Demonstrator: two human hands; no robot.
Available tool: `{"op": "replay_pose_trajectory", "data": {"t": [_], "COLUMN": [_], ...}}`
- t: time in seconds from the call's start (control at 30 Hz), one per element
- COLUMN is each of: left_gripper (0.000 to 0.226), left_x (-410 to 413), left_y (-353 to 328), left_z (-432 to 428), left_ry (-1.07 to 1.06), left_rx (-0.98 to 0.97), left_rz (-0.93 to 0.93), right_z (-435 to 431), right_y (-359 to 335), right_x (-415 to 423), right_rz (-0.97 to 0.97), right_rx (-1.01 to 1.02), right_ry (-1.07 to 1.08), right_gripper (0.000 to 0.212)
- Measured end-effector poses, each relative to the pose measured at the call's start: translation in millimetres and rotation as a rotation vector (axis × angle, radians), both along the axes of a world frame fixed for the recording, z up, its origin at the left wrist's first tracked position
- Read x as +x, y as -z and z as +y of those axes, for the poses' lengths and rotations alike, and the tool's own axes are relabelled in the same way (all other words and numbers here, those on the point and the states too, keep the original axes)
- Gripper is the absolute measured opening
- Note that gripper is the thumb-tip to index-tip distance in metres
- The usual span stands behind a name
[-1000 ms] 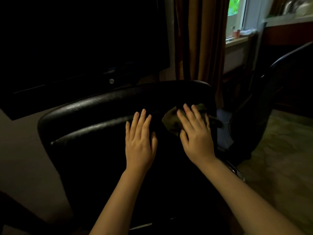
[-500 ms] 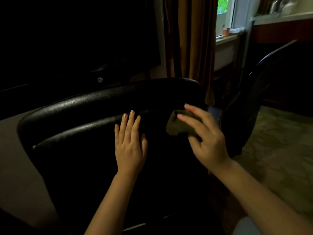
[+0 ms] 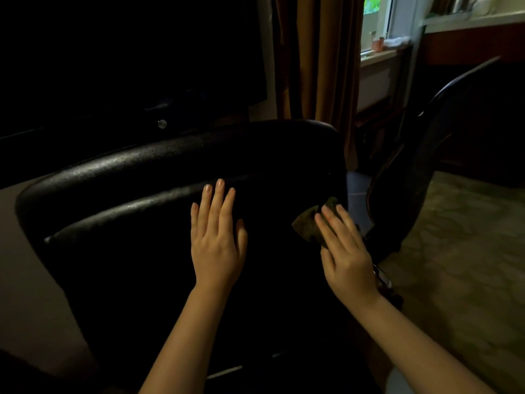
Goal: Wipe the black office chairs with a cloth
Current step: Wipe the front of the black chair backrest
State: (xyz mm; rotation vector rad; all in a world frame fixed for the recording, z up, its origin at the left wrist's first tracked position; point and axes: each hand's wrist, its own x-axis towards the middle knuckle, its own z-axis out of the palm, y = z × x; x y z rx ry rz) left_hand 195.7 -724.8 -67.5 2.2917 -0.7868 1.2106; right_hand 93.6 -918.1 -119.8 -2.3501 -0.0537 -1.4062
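While the flat, empty left hand (image 3: 217, 245) braces the chair back (image 3: 136, 251), the right hand (image 3: 345, 257), fingers straight on the cloth (image 3: 306, 224), should press evenly through long overlapping strokes.

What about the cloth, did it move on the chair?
Yes. The cloth slid down the chair back, nearer its right edge, under the right hand.

Left hand (image 3: 217, 251) and right hand (image 3: 348, 257) bare. Forearms (image 3: 181, 336) bare to frame edge. Fingernails (image 3: 220, 183) short, faintly glossy.
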Motion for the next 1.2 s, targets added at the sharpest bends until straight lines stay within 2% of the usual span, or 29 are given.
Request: {"op": "replay_pose_trajectory", "data": {"t": [0.13,0.23,0.33,0.47,0.6,0.77,0.97,1.1,1.2], "left_gripper": [0.050,0.051,0.052,0.053,0.053,0.052,0.053,0.053,0.052], "left_x": [-3,-4,-4,-4,-4,-7,-12,-13,-13], "left_y": [6,9,10,12,14,19,25,31,34], "left_z": [0,2,5,6,9,5,5,6,8], "left_ry": [-0.011,-0.018,-0.028,-0.028,-0.028,-0.008,-0.034,-0.041,-0.043], "left_rx": [0.019,0.028,0.037,0.051,0.056,0.062,0.049,0.063,0.067], "left_rz": [-0.001,-0.007,-0.006,-0.013,-0.029,-0.043,-0.028,-0.043,-0.049], "right_z": [-1,-15,-27,-34,-39,-24,-4,0,-6], "right_y": [25,23,-8,-65,-90,-48,9,29,28], "right_x": [-10,-8,6,39,51,25,-13,-29,-36], "right_rz": [-0.037,-0.075,-0.105,-0.134,-0.107,-0.089,-0.061,-0.038,-0.041], "right_rx": [-0.060,-0.140,-0.192,-0.147,-0.094,0.003,0.075,0.073,-0.023], "right_ry": [-0.012,-0.058,-0.074,-0.035,-0.024,0.037,0.048,0.055,0.037], "right_gripper": [0.036,0.041,0.048,0.042,0.046,0.051,0.044,0.042,0.040]}}
